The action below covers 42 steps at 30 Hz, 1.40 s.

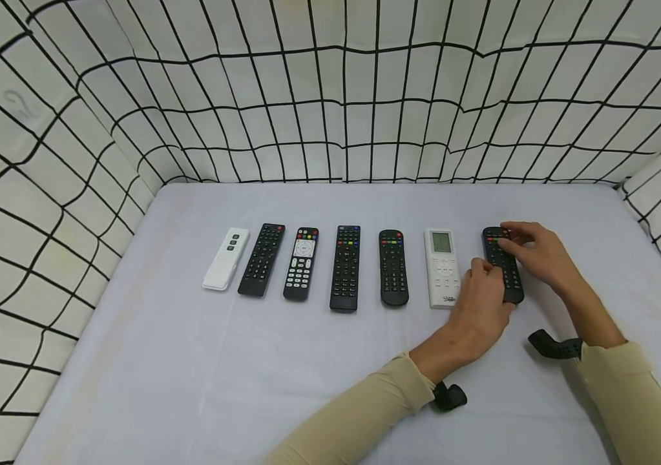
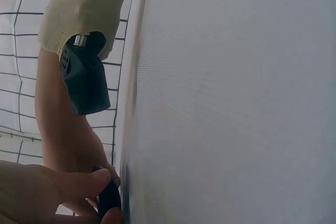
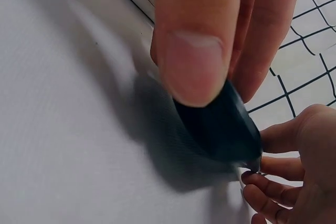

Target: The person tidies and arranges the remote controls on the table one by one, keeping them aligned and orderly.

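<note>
Both hands are on a black remote control (image 1: 507,274) at the right end of a row. My left hand (image 1: 475,313) pinches its lower part from the left side. At its upper end my right hand (image 1: 539,255) holds it between thumb and fingers. In the left wrist view the left hand (image 2: 31,192) grips the dark remote (image 2: 108,200) at the bottom, with the right forearm (image 2: 65,103) beyond. The right wrist view shows the right thumb (image 3: 194,51) on the remote's edge (image 3: 226,129), a little off the cloth, and the left hand (image 3: 315,156) at its far end.
To the left lie a white remote with a screen (image 1: 440,268), several black remotes such as the long one (image 1: 344,271), and a small white remote (image 1: 227,258). White walls with black netting (image 1: 342,103) border the white-covered table (image 1: 190,387). Black wrist devices (image 1: 449,395) hang under the sleeves.
</note>
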Each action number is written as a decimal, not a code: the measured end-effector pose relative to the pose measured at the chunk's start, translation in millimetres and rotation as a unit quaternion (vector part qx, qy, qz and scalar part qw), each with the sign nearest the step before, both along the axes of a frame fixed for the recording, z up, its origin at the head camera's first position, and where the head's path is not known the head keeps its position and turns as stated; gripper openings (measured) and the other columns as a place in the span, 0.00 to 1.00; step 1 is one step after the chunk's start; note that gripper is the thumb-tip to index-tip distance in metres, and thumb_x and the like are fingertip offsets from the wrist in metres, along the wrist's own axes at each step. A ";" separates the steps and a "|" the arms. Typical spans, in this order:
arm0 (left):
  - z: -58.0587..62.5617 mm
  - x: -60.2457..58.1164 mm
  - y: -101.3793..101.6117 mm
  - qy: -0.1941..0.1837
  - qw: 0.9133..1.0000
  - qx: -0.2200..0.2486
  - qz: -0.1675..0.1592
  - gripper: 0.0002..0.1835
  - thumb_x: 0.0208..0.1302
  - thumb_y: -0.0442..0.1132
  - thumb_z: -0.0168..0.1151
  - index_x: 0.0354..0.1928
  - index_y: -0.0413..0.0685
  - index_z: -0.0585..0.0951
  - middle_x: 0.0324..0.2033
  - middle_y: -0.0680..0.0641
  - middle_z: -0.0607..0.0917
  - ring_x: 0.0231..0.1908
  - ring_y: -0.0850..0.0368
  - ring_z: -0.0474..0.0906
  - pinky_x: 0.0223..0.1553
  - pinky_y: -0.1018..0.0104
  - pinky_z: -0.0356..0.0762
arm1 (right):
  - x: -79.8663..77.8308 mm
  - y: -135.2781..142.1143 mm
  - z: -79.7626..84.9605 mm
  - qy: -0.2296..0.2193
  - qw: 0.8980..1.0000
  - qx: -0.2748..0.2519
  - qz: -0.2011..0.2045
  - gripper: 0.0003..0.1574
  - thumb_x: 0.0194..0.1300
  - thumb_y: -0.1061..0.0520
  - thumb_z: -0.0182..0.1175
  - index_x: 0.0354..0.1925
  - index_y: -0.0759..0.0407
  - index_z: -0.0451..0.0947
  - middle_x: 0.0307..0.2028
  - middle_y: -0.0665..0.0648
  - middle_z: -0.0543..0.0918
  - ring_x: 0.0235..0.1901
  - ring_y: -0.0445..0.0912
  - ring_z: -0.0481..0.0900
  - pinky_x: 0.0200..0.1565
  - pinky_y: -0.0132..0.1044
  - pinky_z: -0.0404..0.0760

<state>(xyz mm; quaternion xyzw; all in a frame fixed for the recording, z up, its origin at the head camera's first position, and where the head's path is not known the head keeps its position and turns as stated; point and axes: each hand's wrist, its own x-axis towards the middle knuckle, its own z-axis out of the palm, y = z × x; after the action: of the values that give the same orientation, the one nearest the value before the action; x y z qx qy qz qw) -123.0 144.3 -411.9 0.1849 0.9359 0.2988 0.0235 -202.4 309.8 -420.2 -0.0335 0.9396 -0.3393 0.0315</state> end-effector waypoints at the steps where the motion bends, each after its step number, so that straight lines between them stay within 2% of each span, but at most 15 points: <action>1: 0.1 0.0 0.1 0.000 1.000 -0.001 0.001 0.28 0.64 0.43 0.76 0.63 0.42 0.80 0.62 0.46 0.74 0.57 0.63 0.78 0.53 0.82 0.77 | -0.2 -0.7 0.0 0.001 1.000 -0.002 0.002 0.33 0.80 0.50 0.54 0.72 0.70 0.68 0.62 0.77 0.73 0.61 0.70 0.72 0.54 0.64 0.72; 9: -1.9 0.4 -1.1 -0.010 1.000 -0.003 0.009 0.29 0.65 0.42 0.75 0.64 0.41 0.78 0.62 0.46 0.73 0.58 0.63 0.77 0.53 0.82 0.77 | -2.9 -4.5 -1.3 -0.004 1.000 -0.012 0.018 0.33 0.80 0.50 0.54 0.72 0.69 0.68 0.63 0.77 0.73 0.62 0.71 0.72 0.57 0.66 0.72; 17: -4.3 -0.3 -3.8 -0.009 1.000 0.000 0.003 0.28 0.66 0.42 0.73 0.65 0.40 0.78 0.62 0.45 0.72 0.58 0.62 0.75 0.55 0.82 0.77 | -7.4 -2.6 -4.8 -0.010 0.999 -0.014 0.028 0.32 0.80 0.51 0.54 0.72 0.69 0.68 0.62 0.76 0.72 0.61 0.71 0.71 0.57 0.65 0.71; 30: -5.3 -0.2 -4.6 -0.004 1.000 -0.015 -0.010 0.28 0.68 0.42 0.71 0.67 0.40 0.77 0.63 0.44 0.72 0.58 0.62 0.75 0.55 0.81 0.77 | -7.1 -1.3 -6.1 -0.008 0.999 -0.010 0.036 0.33 0.79 0.51 0.55 0.72 0.70 0.68 0.60 0.75 0.73 0.59 0.68 0.73 0.50 0.51 0.72; 34: -4.9 0.2 -4.8 -0.004 1.000 -0.016 -0.010 0.29 0.68 0.43 0.71 0.67 0.40 0.76 0.63 0.44 0.72 0.58 0.62 0.75 0.55 0.81 0.77 | -6.1 -1.1 -6.1 -0.006 0.999 -0.010 0.036 0.33 0.80 0.51 0.55 0.72 0.70 0.67 0.60 0.76 0.73 0.59 0.69 0.73 0.52 0.55 0.73; 42: 2.4 1.7 -9.1 0.028 0.999 -0.036 -0.011 0.27 0.72 0.47 0.66 0.65 0.40 0.76 0.64 0.42 0.73 0.59 0.60 0.75 0.57 0.79 0.77 | -4.5 3.9 -6.9 0.015 0.999 -0.002 0.035 0.34 0.79 0.52 0.56 0.72 0.72 0.66 0.61 0.79 0.73 0.59 0.71 0.73 0.56 0.67 0.73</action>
<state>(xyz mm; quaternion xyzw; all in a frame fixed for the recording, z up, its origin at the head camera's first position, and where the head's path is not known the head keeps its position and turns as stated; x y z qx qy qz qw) -121.3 135.2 -409.6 0.2023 0.9443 0.2594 0.0066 -206.9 313.7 -427.1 -0.0712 0.9376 -0.3390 0.0287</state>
